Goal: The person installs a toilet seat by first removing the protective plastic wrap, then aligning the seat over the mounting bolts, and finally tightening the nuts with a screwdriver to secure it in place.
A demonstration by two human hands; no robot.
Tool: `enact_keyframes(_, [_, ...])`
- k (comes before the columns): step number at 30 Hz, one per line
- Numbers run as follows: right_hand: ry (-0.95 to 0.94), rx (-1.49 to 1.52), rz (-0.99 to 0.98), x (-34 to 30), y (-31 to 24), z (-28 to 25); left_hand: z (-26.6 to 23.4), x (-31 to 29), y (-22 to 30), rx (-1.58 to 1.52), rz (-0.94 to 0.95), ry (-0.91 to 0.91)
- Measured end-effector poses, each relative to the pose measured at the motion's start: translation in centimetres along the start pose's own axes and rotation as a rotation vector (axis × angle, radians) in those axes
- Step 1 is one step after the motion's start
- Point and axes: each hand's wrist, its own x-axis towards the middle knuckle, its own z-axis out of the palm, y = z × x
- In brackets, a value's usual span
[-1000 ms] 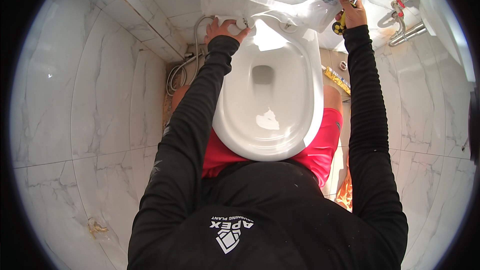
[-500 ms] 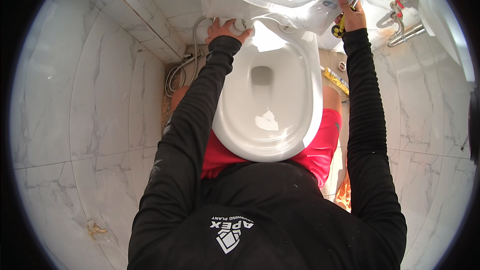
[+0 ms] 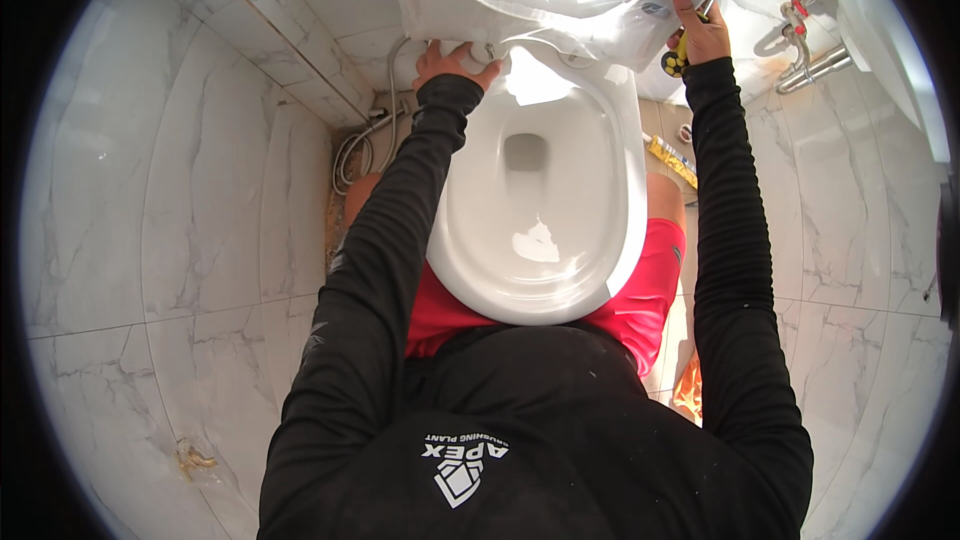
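A white toilet bowl (image 3: 610, 180) stands between my knees, its inside facing up. Behind it rises a glossy white upright part (image 3: 400, 0), with what looks like clear film over its lower right; glare hides much of it. My left hand (image 3: 452, 64) rests at the bowl's back left corner, fingers spread, beside a small metal fitting (image 3: 489, 51). At the right edge of the upright part, my right hand (image 3: 708, 37) is closed round a yellow-and-black screwdriver (image 3: 675, 63). The handle's rounded end shows below the fingers; the tip is hard to make out.
A coiled grey hose (image 3: 345, 155) hangs at the left wall. On the floor to the right lies a yellow sealant tube (image 3: 672, 160). A red-handled valve (image 3: 797, 10) and a chrome pipe (image 3: 815, 70) are on the right, below a white basin (image 3: 890, 50). Orange wrapping (image 3: 688, 390) lies near my right thigh.
The upright white part has shifted very slightly to the left. Both hands keep nearly the same places and holds.
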Motion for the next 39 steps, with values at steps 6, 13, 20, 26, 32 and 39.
enact_keyframes(6, [0.04, -0.013, 0.012, 0.3, 0.3, -0.3, -0.3, -1.0, 0.1, -0.044, 0.085, 0.141])
enact_keyframes(13, [0.047, -0.004, -0.001, 0.5, -0.1, -1.4, 1.6, -5.5, 3.4, -0.674, 0.408, 0.231])
enact_keyframes(20, [0.066, -0.008, -0.019, 0.1, -1.5, -1.9, 7.0, -2.9, 9.4, -0.547, 0.205, 0.074])
enact_keyframes(26, [0.066, -0.017, -0.035, 0.1, -1.9, -3.2, 7.1, -1.7, 11.0, -0.35, 0.174, 0.056])
enact_keyframes(32, [0.084, -0.041, -0.007, -0.1, -1.5, -3.3, 6.3, -2.2, 11.5, -0.406, 0.131, 0.048])
enact_keyframes(39, [0.07, -0.004, -0.005, -0.2, -1.7, -2.5, 6.5, -2.7, 11.4, -0.418, 0.139, 0.108])
